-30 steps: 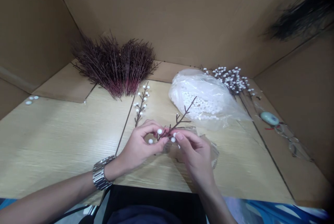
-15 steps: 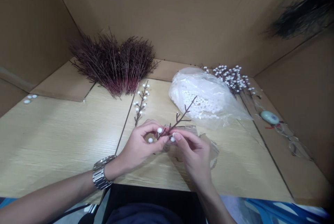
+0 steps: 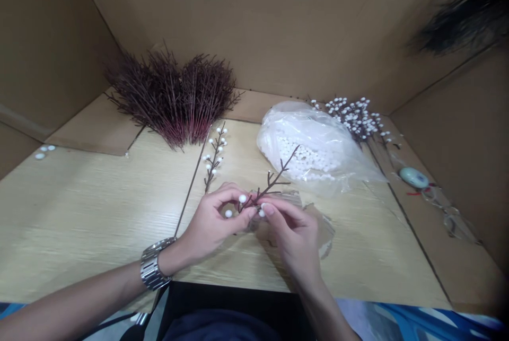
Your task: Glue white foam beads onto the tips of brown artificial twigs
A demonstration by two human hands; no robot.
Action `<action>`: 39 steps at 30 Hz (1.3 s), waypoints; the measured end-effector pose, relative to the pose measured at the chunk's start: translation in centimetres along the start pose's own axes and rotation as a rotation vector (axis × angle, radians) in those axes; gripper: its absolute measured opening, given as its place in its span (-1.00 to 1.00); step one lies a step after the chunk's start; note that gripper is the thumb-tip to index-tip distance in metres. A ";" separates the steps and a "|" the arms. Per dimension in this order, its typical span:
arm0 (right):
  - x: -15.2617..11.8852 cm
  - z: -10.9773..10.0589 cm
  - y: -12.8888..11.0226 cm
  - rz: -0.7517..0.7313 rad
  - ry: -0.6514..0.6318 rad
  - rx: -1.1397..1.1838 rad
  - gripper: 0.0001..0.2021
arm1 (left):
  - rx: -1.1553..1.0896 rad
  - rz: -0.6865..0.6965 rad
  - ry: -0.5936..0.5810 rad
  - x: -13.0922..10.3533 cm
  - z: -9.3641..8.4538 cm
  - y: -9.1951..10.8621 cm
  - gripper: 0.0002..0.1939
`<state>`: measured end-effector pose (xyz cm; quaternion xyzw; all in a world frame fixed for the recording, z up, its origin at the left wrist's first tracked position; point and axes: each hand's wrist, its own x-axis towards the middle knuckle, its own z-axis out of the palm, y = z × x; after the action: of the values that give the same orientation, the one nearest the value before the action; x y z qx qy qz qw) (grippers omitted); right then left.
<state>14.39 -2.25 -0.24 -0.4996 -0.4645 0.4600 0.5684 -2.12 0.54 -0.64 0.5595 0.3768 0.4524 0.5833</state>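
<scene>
Between my two hands a brown artificial twig point(image 3: 273, 184) slants up to the right, its upper side shoots bare. My left hand point(image 3: 217, 216) pinches the lower part of the twig between thumb and fingers. A white bead point(image 3: 242, 199) sits on a shoot by my left fingers, and another white bead point(image 3: 228, 213) shows near the left palm. My right hand point(image 3: 296, 229) is closed, thumb and fingertips gripping a white bead point(image 3: 261, 213) against a lower shoot. Just beyond my left hand lies a twig with several white beads point(image 3: 215, 155).
Bundles of bare brown twigs point(image 3: 175, 97) lie at the back left. A clear plastic bag of white beads point(image 3: 310, 150) rests behind my hands, with beaded twigs point(image 3: 353, 115) beyond it. Eyeglasses point(image 3: 445, 211) and a pale green oval object point(image 3: 413, 177) lie right. Cardboard walls point(image 3: 254, 28) surround the table.
The hands keep nearly the same hold on the twig and bead. The whole view has shifted very slightly.
</scene>
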 end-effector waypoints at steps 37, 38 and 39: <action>4.6 -6.5 -6.5 -0.127 -0.143 -0.012 -0.90 | -0.096 -0.088 -0.348 -0.6 -0.1 1.3 -0.67; 4.6 -6.5 -6.5 -0.142 -0.139 -0.014 -0.89 | -0.101 -0.095 -0.349 -0.6 -0.1 1.2 -0.69; 4.5 -6.6 -6.7 -0.165 -0.133 -0.023 -0.89 | -0.111 -0.103 -0.350 -0.6 -0.1 1.1 -0.70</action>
<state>21.94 0.79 6.27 -0.4344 -0.5460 0.4386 0.5665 -2.54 -0.04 0.45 0.5767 0.2722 0.3377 0.6923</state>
